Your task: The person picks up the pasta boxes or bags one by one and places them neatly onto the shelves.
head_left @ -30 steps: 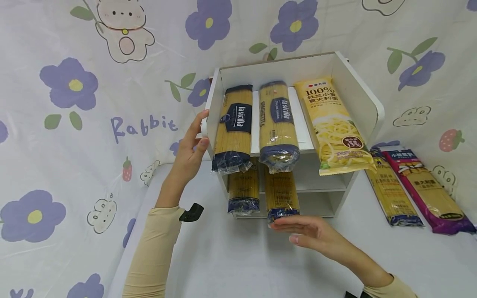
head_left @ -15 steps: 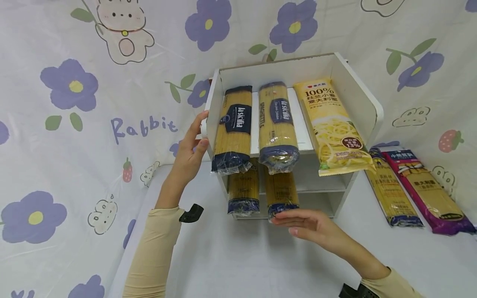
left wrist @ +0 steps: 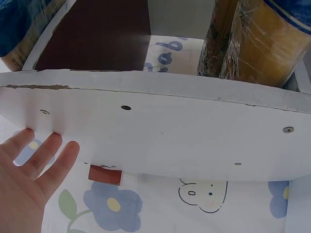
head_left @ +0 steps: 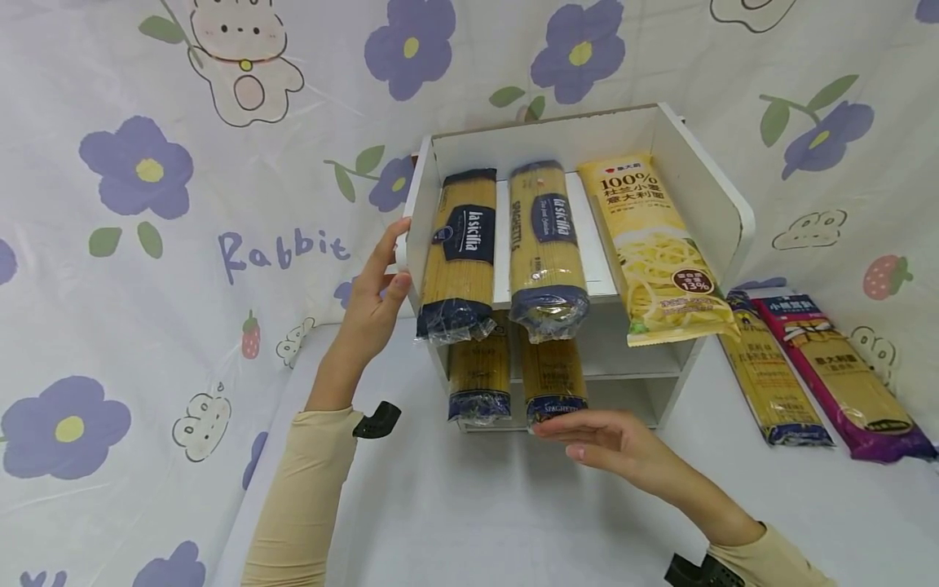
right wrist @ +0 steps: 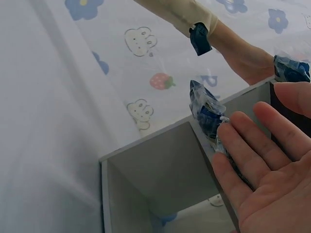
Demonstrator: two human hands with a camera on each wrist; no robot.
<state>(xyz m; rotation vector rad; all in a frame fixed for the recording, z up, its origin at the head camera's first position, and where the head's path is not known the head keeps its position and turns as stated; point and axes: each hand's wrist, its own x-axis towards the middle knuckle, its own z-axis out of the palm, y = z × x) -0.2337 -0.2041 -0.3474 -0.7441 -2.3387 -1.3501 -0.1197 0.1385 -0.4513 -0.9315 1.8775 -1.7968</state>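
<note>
In the head view, my left hand (head_left: 370, 314) rests against the left side panel of a white shelf unit (head_left: 704, 187), thumb near the front edge. Its straight fingers touch the panel's outer face in the left wrist view. My right hand (head_left: 631, 452) has its fingers extended, the tips at the blue front end of a spaghetti pack (head_left: 553, 375) on the middle shelf. Left of that pack lies another spaghetti pack (head_left: 478, 377). The top shelf bears two la sicilia spaghetti packs (head_left: 459, 253) and a yellow pasta bag (head_left: 653, 244), their front ends overhanging.
Two more pasta packs, one yellow and blue (head_left: 781, 375) and one purple and pink (head_left: 844, 375), lie on the white table (head_left: 440, 522) right of the unit. A patterned curtain (head_left: 293, 163) hangs behind. The bottom shelf (head_left: 619, 403) sits below the middle packs.
My right hand has shifted slightly up and forward, and the spaghetti pack at its fingertips has slid a little deeper into the middle shelf. My left hand stays where it was.
</note>
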